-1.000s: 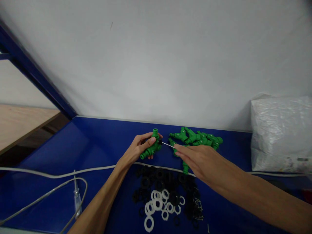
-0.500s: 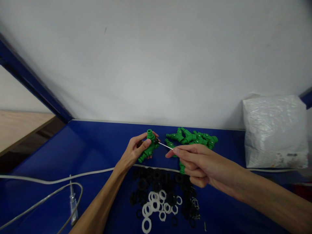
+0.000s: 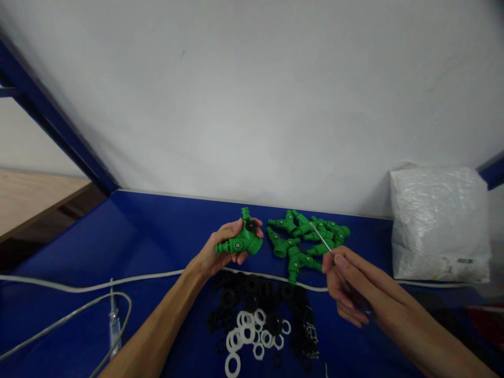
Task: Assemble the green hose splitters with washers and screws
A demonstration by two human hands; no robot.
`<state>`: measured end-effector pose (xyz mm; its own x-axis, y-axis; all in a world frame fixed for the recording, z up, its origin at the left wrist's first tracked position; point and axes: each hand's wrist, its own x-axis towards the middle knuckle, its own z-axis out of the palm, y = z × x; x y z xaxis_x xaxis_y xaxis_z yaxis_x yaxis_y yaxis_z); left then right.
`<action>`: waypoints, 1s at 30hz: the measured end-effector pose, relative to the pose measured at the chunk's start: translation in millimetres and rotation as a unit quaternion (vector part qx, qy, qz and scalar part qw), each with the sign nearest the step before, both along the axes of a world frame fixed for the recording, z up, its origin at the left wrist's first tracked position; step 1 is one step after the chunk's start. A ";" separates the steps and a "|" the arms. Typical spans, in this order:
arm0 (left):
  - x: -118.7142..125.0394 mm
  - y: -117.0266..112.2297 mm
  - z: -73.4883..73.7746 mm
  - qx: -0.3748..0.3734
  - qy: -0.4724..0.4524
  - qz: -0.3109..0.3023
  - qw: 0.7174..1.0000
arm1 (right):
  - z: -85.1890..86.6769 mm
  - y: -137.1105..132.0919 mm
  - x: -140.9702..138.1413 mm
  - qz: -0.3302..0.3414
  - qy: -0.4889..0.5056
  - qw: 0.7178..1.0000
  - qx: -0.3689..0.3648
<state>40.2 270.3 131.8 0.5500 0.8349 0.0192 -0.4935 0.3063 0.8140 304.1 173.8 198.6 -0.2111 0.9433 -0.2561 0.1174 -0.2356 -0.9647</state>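
Head, fitting (image 3: 244,242) and screwdriver (image 3: 322,239) apart, wall (image 3: 252,115) behind

Head camera: I look forward and down over both hands (image 3: 212,251).
Bench (image 3: 165,226): near, lower half.
Wall (image 3: 252,105): behind, upper half.

Left hand (image 3: 211,251) grips green Y-fitting (image 3: 243,242), black piece (image 3: 250,225) on 1 branch. Right hand (image 3: 356,278) holds slim metal-shaft tool (image 3: 322,238), tip clear of that fitting. Blue table (image 3: 173,231): more green fittings (image 3: 297,261), white rings (image 3: 241,336), black parts (image 3: 273,323).

Bare left hand (image 3: 212,253), bare right hand (image 3: 366,278) — slender fingers (image 3: 339,294) — and lean forearms (image 3: 157,323), bare too.
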 end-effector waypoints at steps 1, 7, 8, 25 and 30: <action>0.2 -0.3 -0.3 -0.004 0.001 -0.003 1.000 | -8.1 -2.1 3.4 -0.027 -0.005 0.999 0.016; 3.4 -0.1 -1.6 0.000 0.021 -0.023 1.000 | -48.6 -4.6 8.6 -0.123 -0.121 0.976 0.130; 4.4 0.3 -2.2 0.007 0.029 -0.024 0.999 | -52.3 -4.5 8.7 -0.119 -0.136 0.975 0.127; 9.4 -2.4 3.1 -0.058 0.015 0.021 0.998 | -79.0 -42.2 -0.9 -0.029 -0.297 0.944 0.141; 9.3 -3.9 6.3 -0.069 0.005 0.027 0.997 | -96.1 -43.3 -15.6 -0.025 -0.390 0.880 0.270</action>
<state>49.5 266.5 138.1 0.5041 0.8574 -0.1033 -0.5045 0.3894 0.7706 288.5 130.5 102.5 -0.1241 0.9753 0.1830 0.7959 0.2080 -0.5686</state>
